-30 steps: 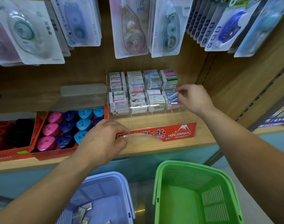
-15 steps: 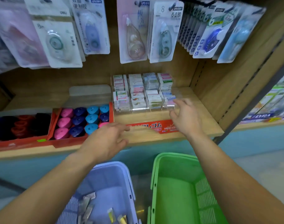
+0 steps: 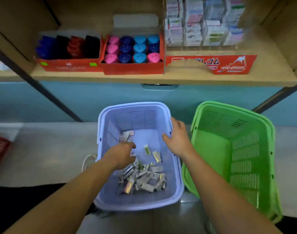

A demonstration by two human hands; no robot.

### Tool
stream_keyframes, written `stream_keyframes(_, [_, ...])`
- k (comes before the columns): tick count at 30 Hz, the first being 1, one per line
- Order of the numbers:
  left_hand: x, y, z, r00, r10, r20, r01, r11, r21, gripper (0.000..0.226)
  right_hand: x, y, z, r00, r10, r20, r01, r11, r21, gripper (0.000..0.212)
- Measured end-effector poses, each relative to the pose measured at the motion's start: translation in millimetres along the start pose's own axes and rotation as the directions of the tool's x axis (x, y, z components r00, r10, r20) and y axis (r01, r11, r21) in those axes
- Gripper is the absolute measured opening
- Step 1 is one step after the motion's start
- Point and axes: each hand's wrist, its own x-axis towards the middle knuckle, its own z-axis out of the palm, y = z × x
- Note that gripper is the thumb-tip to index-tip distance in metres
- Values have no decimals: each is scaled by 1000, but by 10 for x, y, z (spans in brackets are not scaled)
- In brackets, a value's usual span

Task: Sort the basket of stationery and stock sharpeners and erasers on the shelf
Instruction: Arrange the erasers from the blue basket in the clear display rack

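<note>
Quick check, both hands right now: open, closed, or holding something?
Left hand: reaching into the purple basket, fingers hidden, cannot tell.
Right hand: open, at the basket's rim.

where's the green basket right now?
Head view, lower right: the green plastic basket stands on the floor, right beside the lilac plastic basket and below the wooden shelf.

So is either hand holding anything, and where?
Right hand rests open on the purple basket's right rim, gripping nothing. Left hand reaches among the packets; any hold is hidden.

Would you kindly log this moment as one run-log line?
left hand: in purple basket, above packets, grip unclear | right hand: open, on basket's right rim | green basket: alongside
</note>
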Motion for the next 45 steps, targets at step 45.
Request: stream_keyframes(45, [-249, -736, 92, 854, -295, -428, 88, 894, -440, 91, -104, -25, 1584, 866, 179, 466, -88, 974, -210, 91])
